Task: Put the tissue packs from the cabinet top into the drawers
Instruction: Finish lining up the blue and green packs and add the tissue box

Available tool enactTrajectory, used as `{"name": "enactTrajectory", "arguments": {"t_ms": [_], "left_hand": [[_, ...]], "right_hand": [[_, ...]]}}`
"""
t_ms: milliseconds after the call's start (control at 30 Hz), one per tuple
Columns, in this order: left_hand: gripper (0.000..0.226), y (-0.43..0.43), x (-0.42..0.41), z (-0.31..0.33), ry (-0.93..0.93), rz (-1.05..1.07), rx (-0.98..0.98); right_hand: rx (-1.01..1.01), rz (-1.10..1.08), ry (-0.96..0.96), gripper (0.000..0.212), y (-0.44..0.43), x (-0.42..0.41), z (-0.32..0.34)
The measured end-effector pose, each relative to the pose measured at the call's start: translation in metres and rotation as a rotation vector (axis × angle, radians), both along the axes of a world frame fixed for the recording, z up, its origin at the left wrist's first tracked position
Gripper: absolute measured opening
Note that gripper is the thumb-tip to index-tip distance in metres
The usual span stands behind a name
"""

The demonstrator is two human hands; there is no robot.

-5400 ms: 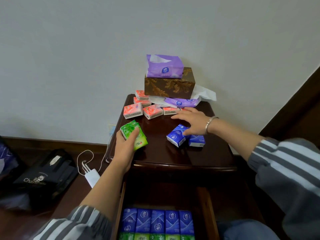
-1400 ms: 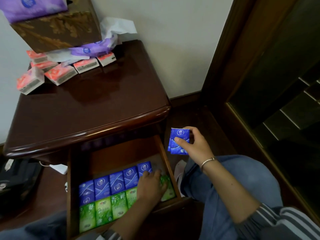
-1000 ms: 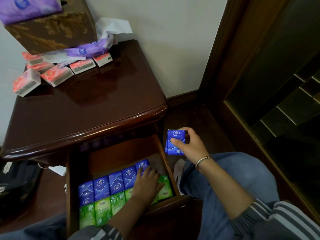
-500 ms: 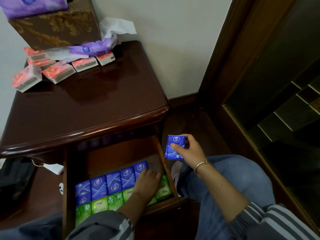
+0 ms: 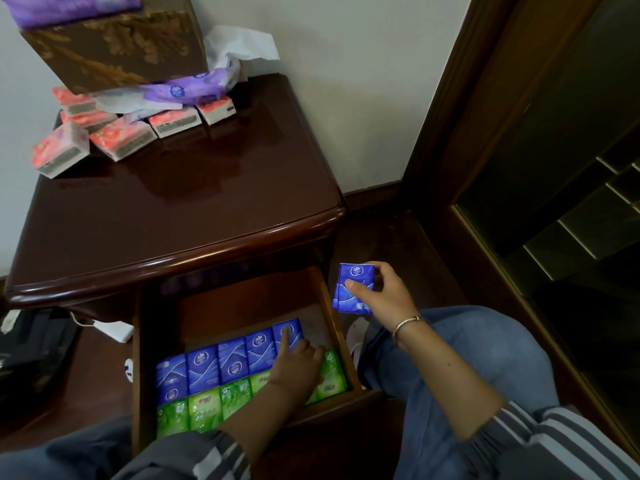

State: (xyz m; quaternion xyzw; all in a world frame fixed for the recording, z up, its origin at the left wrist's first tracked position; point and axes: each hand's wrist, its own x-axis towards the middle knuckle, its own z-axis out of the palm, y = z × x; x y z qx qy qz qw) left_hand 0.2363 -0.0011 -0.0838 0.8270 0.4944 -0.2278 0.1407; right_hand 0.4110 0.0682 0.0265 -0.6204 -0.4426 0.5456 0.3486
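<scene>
The open drawer [image 5: 323, 296] of the dark wooden cabinet [image 5: 194, 209] holds a back row of blue tissue packs [image 5: 228, 362] and a front row of green packs [image 5: 204, 408]. My left hand [image 5: 298, 363] lies inside the drawer, forefinger stretched onto the rightmost blue pack [image 5: 289, 332] of the row. My right hand [image 5: 381, 296] holds another blue pack [image 5: 353, 287] upright just right of the drawer's side wall. Several red packs [image 5: 117, 136] lie on the cabinet top at the back left.
A brown tissue box [image 5: 117, 46] with a purple pack on top stands at the back of the cabinet, above a flattened purple pack [image 5: 194, 90] and loose tissue. A black bag [image 5: 31, 355] and white charger [image 5: 114, 330] lie on the floor left. My knee [image 5: 478, 344] is right of the drawer.
My left hand has shifted from the green packs at the drawer's front right to the end blue pack, forefinger now stretched out. The right hand keeps its blue pack beside the drawer.
</scene>
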Motion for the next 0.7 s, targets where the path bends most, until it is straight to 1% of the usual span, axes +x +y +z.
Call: {"name": "enactTrajectory", "arguments": {"t_ms": [100,167,233,267,300,367,433,500,533,633,700], "left_hand": [[0.065,0.003,0.002,0.002,0.018,-0.018,0.007],[0.065,0.005,-0.006,0.003,-0.031,-0.03,0.043],[0.059,0.007,-0.016,0.006,-0.156,0.034,0.153],[0.054,0.008,-0.021,0.008,-0.204,0.073,0.249],[0.052,0.008,-0.027,0.009,-0.225,0.112,0.319],[0.052,0.006,-0.039,0.008,-0.238,0.16,0.387],[0.049,0.003,-0.051,0.0,-0.205,0.161,0.38],[0.045,-0.001,-0.06,-0.008,-0.23,0.137,0.378],[0.043,-0.002,-0.061,-0.009,-0.246,0.156,0.345],[0.05,-0.003,-0.063,-0.014,-0.295,0.264,0.277],[0.06,-0.004,-0.064,-0.022,-0.349,0.347,0.151]], "right_hand": [[-0.007,0.009,-0.004,0.039,0.001,-0.001,-0.001],[0.002,0.016,-0.011,0.038,0.001,-0.002,-0.002],[0.013,0.013,-0.009,0.037,0.002,-0.004,-0.003],[0.015,0.014,-0.008,0.037,0.001,-0.004,-0.003],[0.014,0.022,-0.013,0.036,0.001,-0.006,-0.002],[0.014,0.072,-0.058,0.037,-0.002,-0.01,-0.002],[0.067,0.176,-0.187,0.039,-0.007,-0.021,-0.007],[0.147,0.334,-0.357,0.042,-0.014,-0.039,-0.017],[0.17,0.409,-0.44,0.045,-0.018,-0.05,-0.023],[0.136,0.542,-0.693,0.051,-0.02,-0.077,-0.045],[0.089,0.603,-0.847,0.054,-0.02,-0.088,-0.058]]}}
